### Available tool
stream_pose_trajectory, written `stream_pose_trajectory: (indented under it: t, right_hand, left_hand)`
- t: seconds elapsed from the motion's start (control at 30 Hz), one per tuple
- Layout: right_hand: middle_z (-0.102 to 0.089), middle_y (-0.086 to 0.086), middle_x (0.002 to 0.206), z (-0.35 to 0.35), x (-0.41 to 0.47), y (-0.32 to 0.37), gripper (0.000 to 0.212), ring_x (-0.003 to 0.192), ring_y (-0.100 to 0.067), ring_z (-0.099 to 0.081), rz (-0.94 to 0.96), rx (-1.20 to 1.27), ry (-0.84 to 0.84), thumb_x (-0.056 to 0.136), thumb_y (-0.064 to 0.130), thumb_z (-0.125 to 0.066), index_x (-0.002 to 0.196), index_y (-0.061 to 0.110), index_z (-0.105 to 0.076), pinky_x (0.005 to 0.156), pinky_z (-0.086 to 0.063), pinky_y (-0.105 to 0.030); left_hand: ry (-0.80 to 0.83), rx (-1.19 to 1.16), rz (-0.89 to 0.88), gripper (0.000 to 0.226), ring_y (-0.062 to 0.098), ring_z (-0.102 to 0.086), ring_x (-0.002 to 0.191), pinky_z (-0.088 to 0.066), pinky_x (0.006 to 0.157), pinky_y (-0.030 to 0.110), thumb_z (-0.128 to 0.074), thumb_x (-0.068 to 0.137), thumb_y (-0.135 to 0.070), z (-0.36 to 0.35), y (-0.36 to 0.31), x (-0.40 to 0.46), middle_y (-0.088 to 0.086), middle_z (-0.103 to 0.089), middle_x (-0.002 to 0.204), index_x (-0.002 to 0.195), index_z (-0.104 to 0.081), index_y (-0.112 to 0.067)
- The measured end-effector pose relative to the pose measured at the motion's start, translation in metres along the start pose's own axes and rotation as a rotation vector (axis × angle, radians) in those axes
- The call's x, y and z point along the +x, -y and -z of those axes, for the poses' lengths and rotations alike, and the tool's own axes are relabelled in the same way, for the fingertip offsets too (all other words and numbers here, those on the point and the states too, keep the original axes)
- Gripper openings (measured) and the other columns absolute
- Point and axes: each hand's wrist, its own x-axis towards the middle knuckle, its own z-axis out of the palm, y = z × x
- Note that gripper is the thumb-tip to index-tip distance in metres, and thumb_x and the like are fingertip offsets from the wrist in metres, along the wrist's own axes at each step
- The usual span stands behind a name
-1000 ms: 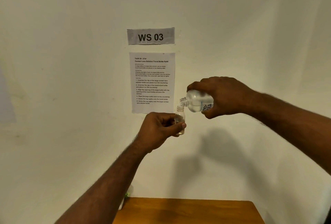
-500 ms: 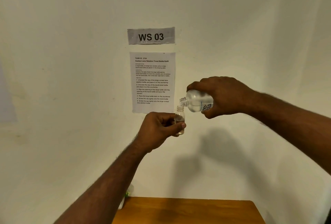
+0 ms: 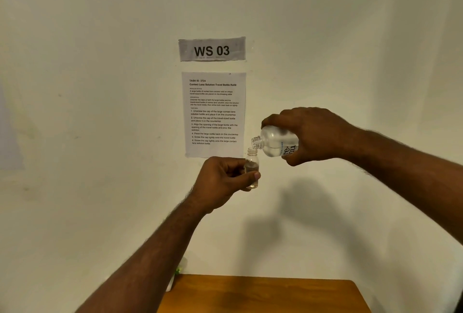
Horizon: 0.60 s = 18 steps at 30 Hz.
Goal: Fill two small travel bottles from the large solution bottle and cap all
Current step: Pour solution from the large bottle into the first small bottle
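Note:
My left hand [image 3: 223, 180] holds a small clear travel bottle [image 3: 251, 168] upright in front of the wall, uncapped, with clear liquid inside it. My right hand [image 3: 310, 135] grips the large solution bottle [image 3: 275, 142], tipped on its side with its open neck just above the small bottle's mouth. The large bottle is clear with a white label and dark lettering. No caps and no second travel bottle are in view.
A wooden table [image 3: 265, 295] shows at the bottom edge. A whitish object with a green spot [image 3: 176, 272] sits at its back left corner, mostly hidden by my forearm. A "WS 03" sign [image 3: 212, 49] and an instruction sheet [image 3: 213, 115] hang on the wall.
Hands and both bottles hold nearly the same pose; the large bottle stays tipped over the small one.

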Motion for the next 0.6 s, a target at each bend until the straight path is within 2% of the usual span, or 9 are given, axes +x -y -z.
stream_pose_trajectory:
  t: [0.1, 0.3, 0.47, 0.6]
  right_hand:
    - [-0.060, 0.014, 0.106, -0.0002, 0.0010, 0.0001, 0.077, 0.087, -0.012, -0.052, 0.002, 0.001, -0.001, 0.065, 0.045, -0.075, 0.135, 0.044, -0.041, 0.070, -0.048, -0.030]
    - [-0.059, 0.014, 0.106, 0.0005, 0.0027, 0.0007, 0.078, 0.091, -0.014, -0.056, 0.006, -0.002, 0.002, 0.066, 0.045, -0.074, 0.135, 0.045, -0.039, 0.073, -0.050, -0.032]
    - [-0.059, 0.015, 0.107, 0.0007, 0.0031, 0.0012, 0.078, 0.092, -0.013, -0.055, 0.003, -0.004, 0.004, 0.066, 0.045, -0.074, 0.135, 0.045, -0.039, 0.072, -0.049, -0.030]
    - [-0.058, 0.016, 0.106, -0.0012, 0.0038, 0.0019, 0.076, 0.088, -0.011, -0.051, 0.001, -0.002, 0.007, 0.065, 0.044, -0.073, 0.134, 0.046, -0.039, 0.070, -0.047, -0.030]
  left_hand:
    - [-0.004, 0.001, -0.005, 0.022, 0.032, -0.076, 0.079, -0.063, 0.071, 0.037, -0.081, 0.084, -0.007, 0.0001, 0.0009, -0.0002, 0.021, -0.078, 0.085, 0.106, -0.079, -0.001]
    - [-0.001, 0.009, -0.001, 0.021, 0.025, -0.076, 0.076, -0.063, 0.070, 0.035, -0.081, 0.084, -0.006, 0.0012, 0.0010, 0.0015, 0.002, -0.078, 0.076, 0.105, -0.079, 0.000]
    - [-0.004, 0.019, -0.007, 0.019, 0.026, -0.077, 0.077, -0.064, 0.071, 0.037, -0.081, 0.084, -0.006, 0.0010, 0.0016, 0.0002, 0.008, -0.079, 0.080, 0.103, -0.079, -0.002]
    - [-0.012, 0.042, -0.015, 0.020, 0.028, -0.074, 0.074, -0.064, 0.070, 0.037, -0.081, 0.084, -0.007, 0.0019, 0.0033, 0.0002, 0.021, -0.076, 0.081, 0.097, -0.076, 0.008]
